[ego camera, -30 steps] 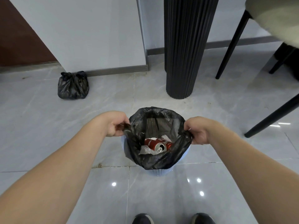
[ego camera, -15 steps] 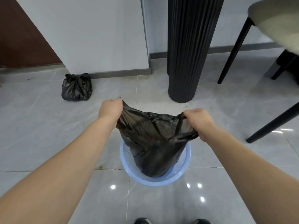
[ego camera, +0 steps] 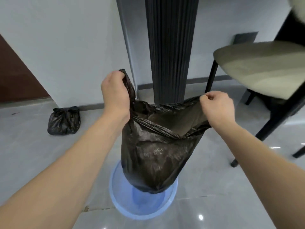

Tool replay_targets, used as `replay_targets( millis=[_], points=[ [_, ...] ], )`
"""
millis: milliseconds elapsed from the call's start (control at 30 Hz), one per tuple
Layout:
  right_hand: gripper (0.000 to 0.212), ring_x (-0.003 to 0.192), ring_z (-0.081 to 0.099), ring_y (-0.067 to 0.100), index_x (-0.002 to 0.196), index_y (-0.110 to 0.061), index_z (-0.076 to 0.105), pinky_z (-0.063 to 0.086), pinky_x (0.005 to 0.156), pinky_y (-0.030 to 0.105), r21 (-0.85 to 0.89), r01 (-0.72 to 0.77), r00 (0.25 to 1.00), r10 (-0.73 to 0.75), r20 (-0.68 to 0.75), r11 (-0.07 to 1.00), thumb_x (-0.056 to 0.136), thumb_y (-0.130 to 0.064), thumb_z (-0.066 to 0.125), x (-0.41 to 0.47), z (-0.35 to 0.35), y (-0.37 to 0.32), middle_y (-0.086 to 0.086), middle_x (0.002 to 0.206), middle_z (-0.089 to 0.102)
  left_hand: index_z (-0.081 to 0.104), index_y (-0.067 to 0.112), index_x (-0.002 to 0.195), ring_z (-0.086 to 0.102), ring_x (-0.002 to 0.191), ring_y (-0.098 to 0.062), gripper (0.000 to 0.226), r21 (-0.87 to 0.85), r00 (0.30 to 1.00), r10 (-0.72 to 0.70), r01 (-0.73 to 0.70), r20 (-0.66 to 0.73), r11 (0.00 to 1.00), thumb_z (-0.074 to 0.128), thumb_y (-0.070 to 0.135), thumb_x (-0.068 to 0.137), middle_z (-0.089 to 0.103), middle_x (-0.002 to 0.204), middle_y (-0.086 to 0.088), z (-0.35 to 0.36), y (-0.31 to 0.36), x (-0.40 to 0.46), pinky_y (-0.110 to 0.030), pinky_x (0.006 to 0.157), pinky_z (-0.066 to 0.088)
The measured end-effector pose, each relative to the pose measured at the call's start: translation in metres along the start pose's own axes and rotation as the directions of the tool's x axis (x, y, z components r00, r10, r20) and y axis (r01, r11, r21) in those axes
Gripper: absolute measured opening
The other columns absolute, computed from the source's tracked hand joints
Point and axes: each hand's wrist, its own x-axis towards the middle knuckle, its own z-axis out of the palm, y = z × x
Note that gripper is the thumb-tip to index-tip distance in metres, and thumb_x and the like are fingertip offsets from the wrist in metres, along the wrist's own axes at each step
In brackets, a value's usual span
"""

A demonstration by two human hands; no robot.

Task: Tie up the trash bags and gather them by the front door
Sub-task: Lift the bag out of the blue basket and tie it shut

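Observation:
A black trash bag hangs between my hands, most of it raised above the light blue bin with its bottom still inside the rim. My left hand grips the bag's left handle, held higher. My right hand grips the right side of the bag's rim. The bag's mouth is open; its contents are hidden. A second black bag, tied, sits on the floor by the wall at the left.
A black fluted column stands just behind the bag. A chair with a beige seat and black legs is at the right. A white wall and a brown door panel are at the left. Glossy grey tiles cover the floor.
Both hands have lifted the bag up out of the bin, the left hand rising higher. The view has tilted up, and the can inside is no longer visible.

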Motion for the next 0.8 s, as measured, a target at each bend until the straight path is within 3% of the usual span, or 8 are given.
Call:
replay_targets(
  millis=[100, 200, 300, 533, 633, 700, 733, 800],
  points=[
    [0.027, 0.048, 0.035, 0.023, 0.059, -0.007, 0.04, 0.025, 0.046, 0.031, -0.084, 0.024, 0.998, -0.029, -0.057, 0.996, 0.085, -0.015, 0.043, 0.021, -0.038, 0.014, 0.008, 0.053, 0.04, 0.037, 0.018, 0.068, 0.031, 0.068, -0.025, 0.013, -0.054, 0.997, -0.04, 0.044, 0.072, 0.998, 0.046, 0.025, 0.075, 0.04, 0.079, -0.01, 0.041, 0.029, -0.005, -0.033, 0.051, 0.024],
    [0.023, 0.055, 0.041, 0.03, 0.074, 0.004, 0.051, 0.029, 0.049, 0.033, -0.225, 0.009, 0.99, -0.041, -0.138, 0.974, 0.085, -0.014, 0.043, 0.035, -0.069, 0.039, 0.016, 0.062, 0.051, 0.038, 0.02, 0.06, 0.035, 0.056, -0.02, 0.024, -0.092, 0.977, -0.103, 0.122, 0.184, 0.988, 0.047, 0.022, 0.083, 0.04, 0.069, -0.009, 0.078, 0.035, -0.015, -0.029, 0.049, 0.027],
    [0.024, 0.064, 0.047, 0.031, 0.089, -0.001, 0.061, 0.037, 0.056, 0.034, -0.352, 0.021, 0.987, -0.074, -0.14, 0.936, 0.089, -0.016, 0.042, 0.036, -0.091, 0.071, 0.016, 0.078, 0.061, 0.038, 0.021, 0.06, 0.037, 0.05, -0.017, 0.025, -0.066, 0.946, -0.195, 0.219, 0.26, 0.974, 0.049, 0.025, 0.081, 0.042, 0.059, -0.003, 0.108, 0.011, -0.022, -0.029, 0.049, 0.026],
    [0.015, 0.083, 0.059, 0.039, 0.095, -0.012, 0.053, 0.049, 0.068, 0.041, -0.625, 0.057, 0.993, 0.022, 0.118, 0.778, 0.095, -0.018, 0.039, 0.016, -0.096, 0.16, 0.013, 0.092, 0.058, 0.049, 0.014, 0.075, 0.041, 0.048, -0.019, 0.013, 0.372, 0.835, -0.493, 0.389, 0.243, 0.843, 0.046, 0.017, 0.087, 0.044, 0.055, -0.004, 0.139, -0.118, -0.044, -0.025, 0.05, 0.029],
    [0.018, 0.09, 0.06, 0.038, 0.103, -0.015, 0.054, 0.048, 0.07, 0.04, -0.702, 0.07, 0.973, 0.108, 0.205, 0.708, 0.094, -0.02, 0.039, 0.007, -0.096, 0.197, 0.01, 0.101, 0.057, 0.049, 0.008, 0.079, 0.049, 0.071, -0.027, 0.01, 0.736, 0.92, -0.324, 0.062, 0.219, 0.674, 0.042, 0.004, 0.084, 0.049, 0.072, -0.01, 0.127, -0.175, -0.036, -0.033, 0.058, 0.036],
    [0.025, 0.095, 0.061, 0.036, 0.11, -0.018, 0.057, 0.049, 0.074, 0.041, -0.72, 0.07, 0.958, 0.155, 0.242, 0.691, 0.094, -0.022, 0.038, 0.003, -0.101, 0.217, 0.009, 0.107, 0.061, 0.053, 0.01, 0.105, 0.054, 0.092, -0.035, 0.024, 0.893, 0.91, -0.148, -0.33, 0.387, 0.305, 0.046, 0.007, 0.082, 0.056, 0.096, -0.012, 0.12, -0.192, -0.034, -0.041, 0.075, 0.046],
    [0.027, 0.097, 0.061, 0.035, 0.112, -0.02, 0.058, 0.05, 0.079, 0.042, -0.696, 0.065, 0.953, 0.162, 0.256, 0.715, 0.095, -0.022, 0.038, 0.001, -0.104, 0.226, 0.009, 0.109, 0.063, 0.051, 0.011, 0.117, 0.052, 0.104, -0.037, 0.037, 0.841, 0.843, -0.08, -0.513, 0.531, 0.17, 0.05, 0.009, 0.08, 0.055, 0.111, -0.013, 0.122, -0.196, -0.038, -0.045, 0.086, 0.045],
    [0.031, 0.105, 0.06, 0.031, 0.117, -0.024, 0.062, 0.05, 0.088, 0.039, -0.596, 0.032, 0.95, 0.161, 0.268, 0.802, 0.097, -0.023, 0.038, -0.003, -0.11, 0.236, 0.006, 0.115, 0.067, 0.047, 0.015, 0.132, 0.036, 0.131, -0.034, 0.059, 0.621, 0.622, -0.056, -0.763, 0.781, 0.181, 0.057, 0.023, 0.075, 0.042, 0.139, -0.012, 0.139, -0.197, -0.059, -0.05, 0.112, 0.026]
  ],
)
